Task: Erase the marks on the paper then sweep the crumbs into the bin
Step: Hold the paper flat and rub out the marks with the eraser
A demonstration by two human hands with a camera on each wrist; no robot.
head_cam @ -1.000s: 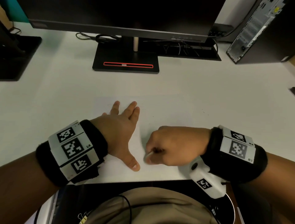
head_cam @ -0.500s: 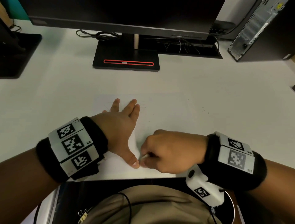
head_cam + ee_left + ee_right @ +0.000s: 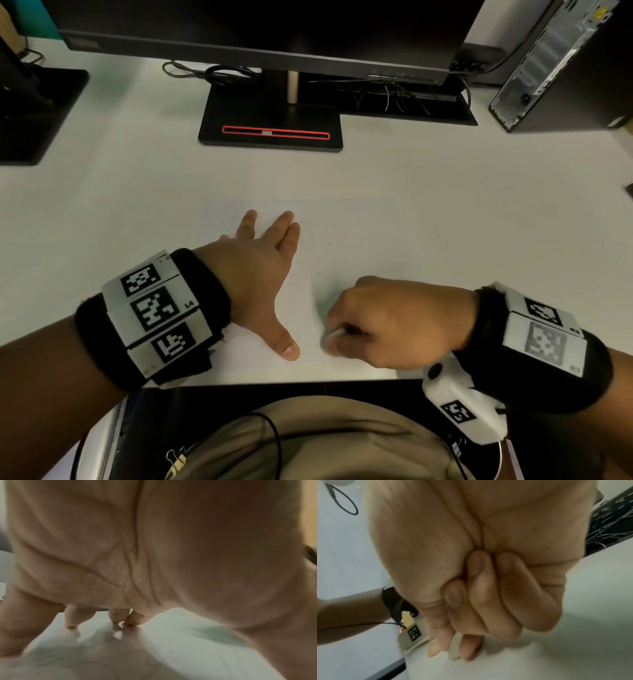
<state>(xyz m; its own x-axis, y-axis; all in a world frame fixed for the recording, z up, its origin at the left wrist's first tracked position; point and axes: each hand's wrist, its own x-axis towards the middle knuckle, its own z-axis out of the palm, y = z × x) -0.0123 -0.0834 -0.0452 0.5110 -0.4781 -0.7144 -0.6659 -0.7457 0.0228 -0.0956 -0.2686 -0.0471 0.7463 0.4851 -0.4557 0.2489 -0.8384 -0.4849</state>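
A white sheet of paper (image 3: 346, 240) lies on the white desk near its front edge, with faint pencil lines on it (image 3: 154, 660). My left hand (image 3: 263, 270) lies flat on the paper's left part, fingers straight and thumb spread out, pressing it down. My right hand (image 3: 383, 322) is curled in a fist at the paper's lower middle, pinching a small white eraser (image 3: 330, 337) between thumb and forefinger; the eraser (image 3: 454, 647) touches the sheet. Tiny dark crumbs (image 3: 320, 270) dot the paper and the desk (image 3: 440, 236) to the right.
A monitor on a black stand (image 3: 270, 126) stands at the back middle. Another black base (image 3: 37, 113) is at the far left, a computer tower (image 3: 561, 65) at the far right, cables behind. The desk's front edge (image 3: 274, 382) runs just below my hands.
My right hand with the eraser slid left until it met the left thumb, then back right, leaving a gap. The left hand has stayed flat on the paper.
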